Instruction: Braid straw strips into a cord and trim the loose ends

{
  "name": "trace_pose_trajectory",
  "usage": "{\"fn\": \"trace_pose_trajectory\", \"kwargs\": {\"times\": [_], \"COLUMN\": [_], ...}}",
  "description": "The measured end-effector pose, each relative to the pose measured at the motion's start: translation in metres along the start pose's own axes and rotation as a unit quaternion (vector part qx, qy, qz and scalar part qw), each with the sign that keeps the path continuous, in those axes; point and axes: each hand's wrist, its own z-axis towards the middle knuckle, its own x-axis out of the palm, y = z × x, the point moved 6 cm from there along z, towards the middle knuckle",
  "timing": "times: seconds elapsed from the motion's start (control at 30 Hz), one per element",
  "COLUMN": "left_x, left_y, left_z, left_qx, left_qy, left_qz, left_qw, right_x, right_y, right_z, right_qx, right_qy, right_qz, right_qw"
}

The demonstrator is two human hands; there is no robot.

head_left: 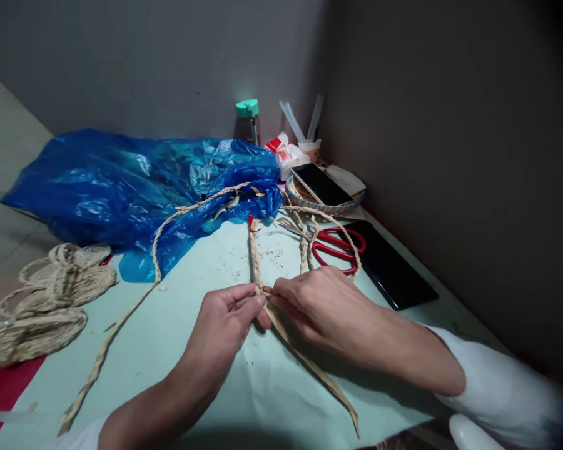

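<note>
A pale braided straw cord [254,253] runs toward me over the light green sheet, its far end tied with red thread. My left hand [229,319] pinches the near end of the braid between thumb and fingers. Close against it, my right hand [319,306] is closed on the same spot, gripping strands of the braid. A loose flat strand [314,369] trails from between the hands toward the lower right. Just beyond my right hand lie red-handled scissors [340,247], with more braided cord looped around them.
A blue plastic bag [122,187] spreads across the back left, a long braid [117,325] leading from it. Coiled braid bundles [51,294] lie at left. On the right are a black tablet-like slab [394,269] and a basket [300,197] holding a phone [321,183]. A green-lidded bottle [247,119] stands behind.
</note>
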Motion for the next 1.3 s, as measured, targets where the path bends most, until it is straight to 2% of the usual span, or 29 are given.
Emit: {"fn": "trace_pose_trajectory", "kwargs": {"times": [0.1, 0.23, 0.33, 0.43, 0.5, 0.6, 0.7, 0.77, 0.9, 1.03, 1.13, 1.23, 1.3], "left_x": [0.001, 0.0, -0.001, 0.0, 0.0, 0.001, 0.001, 0.002, 0.003, 0.005, 0.006, 0.003, 0.001], "left_y": [0.0, 0.004, 0.009, 0.008, 0.007, 0.002, 0.0, -0.001, -0.001, 0.0, 0.0, 0.001, -0.001], "left_z": [-0.001, 0.001, 0.001, 0.0, -0.001, -0.002, -0.002, -0.003, -0.006, -0.009, -0.009, -0.008, -0.008], "left_qx": [-0.01, -0.037, -0.062, -0.056, -0.048, -0.03, -0.026, -0.021, -0.008, -0.012, 0.001, 0.015, 0.041], "left_qy": [-0.013, 0.006, 0.032, 0.06, 0.062, 0.051, 0.05, 0.055, 0.059, 0.044, 0.048, 0.047, 0.047], "left_qz": [-0.001, -0.018, -0.064, -0.11, -0.115, -0.107, -0.115, -0.115, -0.122, -0.139, -0.132, -0.075, 0.014], "left_qw": [1.0, 0.999, 0.996, 0.991, 0.99, 0.992, 0.992, 0.992, 0.991, 0.989, 0.99, 0.996, 0.998], "right_x": [-0.002, 0.003, 0.016, 0.025, 0.026, 0.012, -0.013, -0.019, -0.004, 0.009, 0.02, 0.021, 0.017], "right_y": [0.006, 0.019, 0.03, 0.039, 0.041, 0.036, 0.013, -0.002, -0.008, -0.007, -0.005, -0.007, -0.009], "right_z": [-0.003, -0.009, -0.013, -0.015, -0.016, -0.014, -0.007, -0.003, 0.005, 0.006, 0.007, 0.01, 0.012], "right_qx": [-0.004, -0.039, -0.079, -0.131, -0.157, -0.146, -0.029, 0.025, 0.015, 0.018, 0.016, 0.007, -0.003], "right_qy": [0.009, 0.024, 0.032, 0.008, 0.01, 0.016, -0.072, -0.092, -0.011, 0.009, 0.049, 0.05, 0.036], "right_qz": [0.006, 0.032, -0.022, -0.12, -0.126, -0.004, 0.125, 0.179, 0.284, 0.361, 0.423, 0.397, 0.372], "right_qw": [1.0, 0.998, 0.996, 0.984, 0.979, 0.989, 0.989, 0.979, 0.959, 0.932, 0.905, 0.916, 0.927]}}
